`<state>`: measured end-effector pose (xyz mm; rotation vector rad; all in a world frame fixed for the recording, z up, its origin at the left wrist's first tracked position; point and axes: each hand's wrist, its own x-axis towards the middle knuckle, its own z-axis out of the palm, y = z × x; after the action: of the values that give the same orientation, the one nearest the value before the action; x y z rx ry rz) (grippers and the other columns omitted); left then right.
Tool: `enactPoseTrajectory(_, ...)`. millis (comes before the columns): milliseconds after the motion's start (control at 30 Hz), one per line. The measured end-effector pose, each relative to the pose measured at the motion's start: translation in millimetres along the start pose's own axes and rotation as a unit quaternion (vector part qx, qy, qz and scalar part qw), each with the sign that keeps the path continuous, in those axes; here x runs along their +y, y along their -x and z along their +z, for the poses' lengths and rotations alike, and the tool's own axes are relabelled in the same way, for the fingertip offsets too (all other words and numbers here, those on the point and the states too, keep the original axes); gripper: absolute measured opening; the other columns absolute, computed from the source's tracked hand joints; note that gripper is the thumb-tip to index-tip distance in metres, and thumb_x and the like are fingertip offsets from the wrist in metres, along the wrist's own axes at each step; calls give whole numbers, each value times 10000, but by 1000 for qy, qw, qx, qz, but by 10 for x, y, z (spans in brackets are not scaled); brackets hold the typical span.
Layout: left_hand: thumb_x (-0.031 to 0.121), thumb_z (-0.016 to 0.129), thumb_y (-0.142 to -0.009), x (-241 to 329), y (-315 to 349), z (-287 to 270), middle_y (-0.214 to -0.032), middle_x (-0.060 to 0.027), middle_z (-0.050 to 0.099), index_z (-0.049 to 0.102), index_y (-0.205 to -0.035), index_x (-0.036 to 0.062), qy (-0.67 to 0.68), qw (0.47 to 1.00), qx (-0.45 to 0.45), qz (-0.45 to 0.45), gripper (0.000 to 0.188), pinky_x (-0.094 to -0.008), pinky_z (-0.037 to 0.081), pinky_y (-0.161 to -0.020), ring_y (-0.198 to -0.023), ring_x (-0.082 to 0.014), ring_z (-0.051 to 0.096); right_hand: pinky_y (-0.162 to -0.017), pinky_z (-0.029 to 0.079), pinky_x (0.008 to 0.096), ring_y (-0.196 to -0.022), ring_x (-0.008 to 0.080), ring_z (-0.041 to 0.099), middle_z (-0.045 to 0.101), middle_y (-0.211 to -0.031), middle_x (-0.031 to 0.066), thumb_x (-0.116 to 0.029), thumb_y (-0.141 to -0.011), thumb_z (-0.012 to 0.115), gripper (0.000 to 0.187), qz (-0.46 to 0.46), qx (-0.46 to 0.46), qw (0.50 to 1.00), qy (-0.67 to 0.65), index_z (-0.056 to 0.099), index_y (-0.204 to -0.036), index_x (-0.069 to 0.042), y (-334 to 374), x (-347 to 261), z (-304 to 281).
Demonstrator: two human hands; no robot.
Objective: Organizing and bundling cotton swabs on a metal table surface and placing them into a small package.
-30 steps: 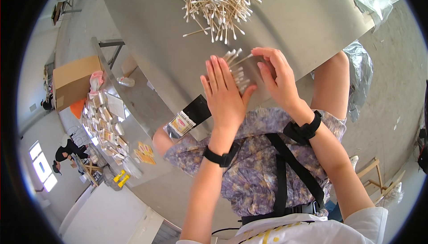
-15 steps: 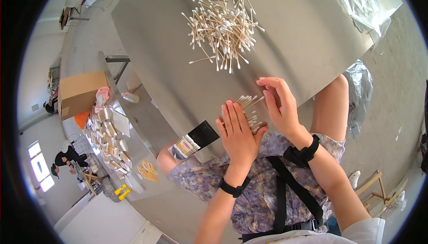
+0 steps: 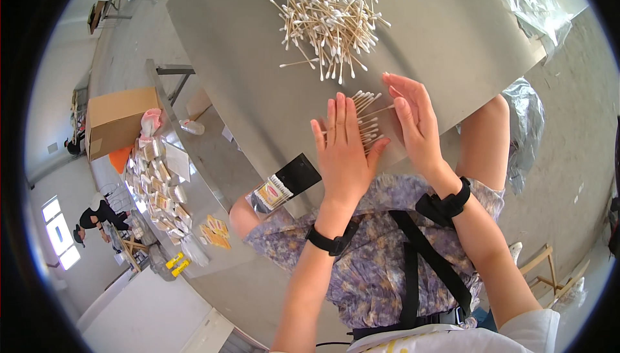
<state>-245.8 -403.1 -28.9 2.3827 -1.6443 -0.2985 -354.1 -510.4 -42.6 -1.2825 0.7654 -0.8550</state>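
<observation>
Pretty bright overall. The window [image 3: 61,231] on the left is basically blown out, and the tabletop [image 3: 445,40] is streaked with soft dark bands. Straight edges get bent toward the rim, and the corners are swallowed by black.

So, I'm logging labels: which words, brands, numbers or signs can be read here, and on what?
None can be read with certainty.
Swab packet: printed label, too small to read.
White shirt: yellow marking, cut off by the picture's lower edge.
Yellow-orange cards: any print is too small.
</observation>
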Motion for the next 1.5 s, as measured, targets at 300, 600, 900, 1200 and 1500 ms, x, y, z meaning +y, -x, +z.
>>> enactPoseTrajectory(300, 334, 356, -1102, -142, 282, -90, -1599, -188, 337, 275, -1546, -16, 486, 816, 263, -171, 570, -478, 202, -1223, -1499, -304, 293, -1167, 322, 357, -1359, 194, 460, 531, -1423, 128, -267, -1099, 422, 403, 4, 16, 995, -100, 465, -1388, 10, -88, 66, 113)
enactPoseTrajectory(600, 411, 283, -1107, -157, 267, -83, -1603, -193, 315, 208, -1559, -13, 552, 772, 241, -202, 624, -425, 196, -1247, -1500, -290, 282, -1154, 330, 357, -1351, 192, 459, 540, -1399, 125, -271, -1097, 433, 408, 29, -10, 995, -95, 458, -1383, 19, -75, 11, 199)
enactPoseTrajectory(900, 468, 254, -1094, 109, 257, -20, -1611, -192, 299, 186, -1565, -8, 613, 735, 226, -182, 673, -436, 164, -1251, -1510, -299, 257, -1186, 306, 392, -1373, 215, 444, 515, -1435, 141, -321, -1086, 447, 466, 5, -13, 998, -55, 441, -1405, 20, 233, 8, 226)
enactPoseTrajectory(1200, 499, 290, -1079, 170, 175, 21, -1647, -189, 210, 159, -1579, 11, 608, 740, 243, -152, 711, -441, 118, -1256, -1539, -292, 165, -1193, 293, 396, -1383, 217, 432, 504, -1448, 136, -309, -1085, 450, 462, 7, -42, 995, -92, 433, -1422, 6, 156, 30, 303)
enactPoseTrajectory(1500, 476, 282, -1077, 229, 252, 77, -1648, -196, 207, 165, -1581, 13, 609, 725, 274, -169, 694, -454, 98, -1253, -1542, -296, 158, -1205, 270, 405, -1431, 234, 388, 473, -1475, 153, -327, -1083, 451, 497, -12, -19, 996, -86, 394, -1449, 4, 279, 49, 346)
